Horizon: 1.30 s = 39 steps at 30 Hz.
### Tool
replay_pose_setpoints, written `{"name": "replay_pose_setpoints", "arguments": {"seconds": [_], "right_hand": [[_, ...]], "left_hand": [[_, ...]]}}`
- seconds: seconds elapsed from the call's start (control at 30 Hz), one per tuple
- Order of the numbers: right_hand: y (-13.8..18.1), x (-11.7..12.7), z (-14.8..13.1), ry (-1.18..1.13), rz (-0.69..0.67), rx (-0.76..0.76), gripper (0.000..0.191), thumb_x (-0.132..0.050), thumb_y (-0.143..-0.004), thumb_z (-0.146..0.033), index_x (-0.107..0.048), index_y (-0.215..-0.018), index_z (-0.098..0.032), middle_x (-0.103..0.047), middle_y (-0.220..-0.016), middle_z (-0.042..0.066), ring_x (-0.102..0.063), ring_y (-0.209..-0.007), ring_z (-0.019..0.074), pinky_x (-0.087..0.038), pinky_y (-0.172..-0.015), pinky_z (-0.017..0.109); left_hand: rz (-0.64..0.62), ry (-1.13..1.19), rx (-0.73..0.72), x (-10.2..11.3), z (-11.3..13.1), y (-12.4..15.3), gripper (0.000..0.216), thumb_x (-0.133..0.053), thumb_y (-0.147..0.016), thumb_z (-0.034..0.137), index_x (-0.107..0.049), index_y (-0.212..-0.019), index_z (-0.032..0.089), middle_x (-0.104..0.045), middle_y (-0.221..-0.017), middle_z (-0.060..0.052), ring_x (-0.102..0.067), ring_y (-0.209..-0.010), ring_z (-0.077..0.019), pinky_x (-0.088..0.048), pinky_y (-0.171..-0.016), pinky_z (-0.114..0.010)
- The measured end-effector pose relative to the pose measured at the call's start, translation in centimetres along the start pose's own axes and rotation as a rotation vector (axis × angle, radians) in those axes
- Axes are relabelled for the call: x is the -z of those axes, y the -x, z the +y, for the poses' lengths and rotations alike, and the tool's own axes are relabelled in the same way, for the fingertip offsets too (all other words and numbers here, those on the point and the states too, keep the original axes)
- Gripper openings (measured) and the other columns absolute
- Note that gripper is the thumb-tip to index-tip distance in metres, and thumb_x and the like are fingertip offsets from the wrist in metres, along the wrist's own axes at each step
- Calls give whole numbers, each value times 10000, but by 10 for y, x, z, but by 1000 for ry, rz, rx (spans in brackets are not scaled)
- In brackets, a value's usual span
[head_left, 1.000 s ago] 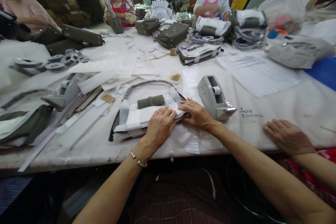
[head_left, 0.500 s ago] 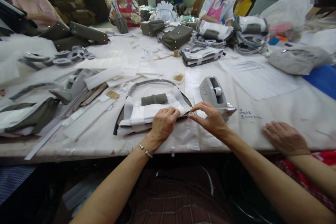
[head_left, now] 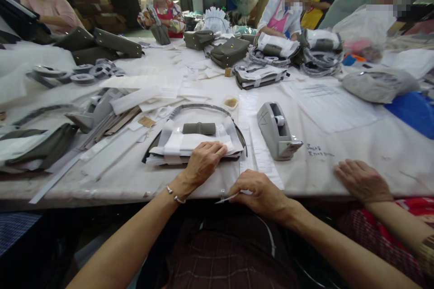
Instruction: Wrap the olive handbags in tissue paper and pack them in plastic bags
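A dark olive handbag (head_left: 199,128) lies in front of me, largely covered by white paper sheets, its wrapped handle arching at the back. My left hand (head_left: 205,160) is closed over the handbag's near right edge, fingers bent and pressed onto the paper; its fingertips are partly hidden. Lower and to the right, my right hand (head_left: 259,192) is at the table's front edge. Its thumb and fingers pinch a thin white strip (head_left: 233,197), apart from the bag. A grey tape dispenser (head_left: 271,128) stands right of the bag.
Another person's hand (head_left: 364,180) rests flat on the table at right. White paper strips (head_left: 115,149) are scattered on the left, beside a second bag (head_left: 44,146). A small dish (head_left: 230,102) sits behind the handbag. Across the table, people work among stacked bags (head_left: 276,47).
My right hand has come away from the handbag's right end, down to the table edge, and a white strip now shows in it. My left hand stays on the bag, shifted slightly left.
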State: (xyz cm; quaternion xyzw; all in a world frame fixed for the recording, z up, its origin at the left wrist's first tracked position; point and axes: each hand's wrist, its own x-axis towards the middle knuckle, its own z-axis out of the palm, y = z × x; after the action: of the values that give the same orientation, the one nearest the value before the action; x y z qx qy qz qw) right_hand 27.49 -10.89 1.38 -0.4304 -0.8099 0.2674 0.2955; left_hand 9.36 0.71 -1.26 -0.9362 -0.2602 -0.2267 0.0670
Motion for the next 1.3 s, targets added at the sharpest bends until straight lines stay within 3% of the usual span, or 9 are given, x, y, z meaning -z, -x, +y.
{"name": "replay_pose_setpoints", "arguments": {"seconds": [0.13, 0.23, 0.37, 0.5, 0.73, 0.9, 1.1, 1.2, 1.3], "right_hand": [[-9, -9, -10, 24, 81, 195, 133, -593, -902, -149, -698, -849, -211, -744, -773, 4, -674, -713, 138, -440, -772, 310], [-32, 3, -7, 74, 189, 253, 172, -553, -905, -132, -708, -903, -207, -756, -822, 19, -689, -781, 151, -443, -789, 319], [-63, 30, 9, 22, 357, 2, 90, -657, -886, -248, -729, -840, -220, -762, -800, 12, -690, -722, 153, -486, -712, 277], [-80, 40, 28, -241, 377, -292, 200, -696, -845, -371, -706, -746, -198, -706, -657, 0, -675, -586, 155, -498, -564, 247], [-88, 35, 48, -412, 348, -373, 291, -708, -818, -451, -697, -723, -176, -695, -686, 18, -644, -530, 142, -500, -515, 247], [-96, 33, 51, -172, 350, -312, 233, -691, -840, -384, -716, -713, -190, -696, -673, 4, -628, -605, 141, -482, -581, 242], [-95, 34, 25, -13, 416, -128, 190, -666, -870, -330, -718, -733, -209, -704, -686, 9, -621, -620, 144, -488, -614, 260], [-89, 37, 11, 30, 377, -56, 184, -648, -893, -315, -726, -755, -222, -707, -679, 8, -619, -590, 135, -491, -594, 249], [-82, 39, 2, 43, 280, 54, 128, -634, -909, -264, -735, -839, -229, -726, -726, 9, -646, -632, 130, -502, -635, 231]], "left_hand": [[92, 64, -13, -1, 4, 20, 264, -514, -940, 137, -596, -1188, 177, -680, -1166, -85, -601, -1145, -222, -466, -982, -374], [144, 88, 6, -4, 9, 26, 272, -504, -944, 137, -593, -1199, 165, -683, -1177, -91, -601, -1153, -226, -458, -995, -385], [151, 172, 19, 1, 8, 24, 245, -500, -916, 100, -621, -1116, 175, -694, -1154, -73, -619, -1116, -208, -466, -982, -367], [34, 297, 105, 10, 4, 20, 276, -582, -852, 97, -615, -1106, 199, -683, -1196, -41, -622, -1103, -200, -467, -977, -353], [74, 323, 187, 6, 7, 17, 173, -607, -858, 111, -624, -999, 211, -719, -1095, -22, -650, -1018, -206, -479, -882, -359], [73, 459, 232, 18, 9, 15, 127, -628, -859, 167, -616, -979, 207, -704, -1104, -32, -628, -1081, -199, -452, -951, -352], [51, 354, 395, 17, 15, 6, 243, -672, -864, 390, -554, -769, 200, -638, -756, -20, -614, -758, -208, -467, -718, -358], [105, 347, 379, 13, 16, 7, 290, -606, -911, 439, -560, -753, 200, -626, -712, -21, -609, -729, -199, -460, -698, -350], [134, 384, 340, 10, 16, 10, 256, -570, -935, 431, -624, -866, 191, -688, -814, -48, -645, -825, -213, -481, -766, -365]]}}
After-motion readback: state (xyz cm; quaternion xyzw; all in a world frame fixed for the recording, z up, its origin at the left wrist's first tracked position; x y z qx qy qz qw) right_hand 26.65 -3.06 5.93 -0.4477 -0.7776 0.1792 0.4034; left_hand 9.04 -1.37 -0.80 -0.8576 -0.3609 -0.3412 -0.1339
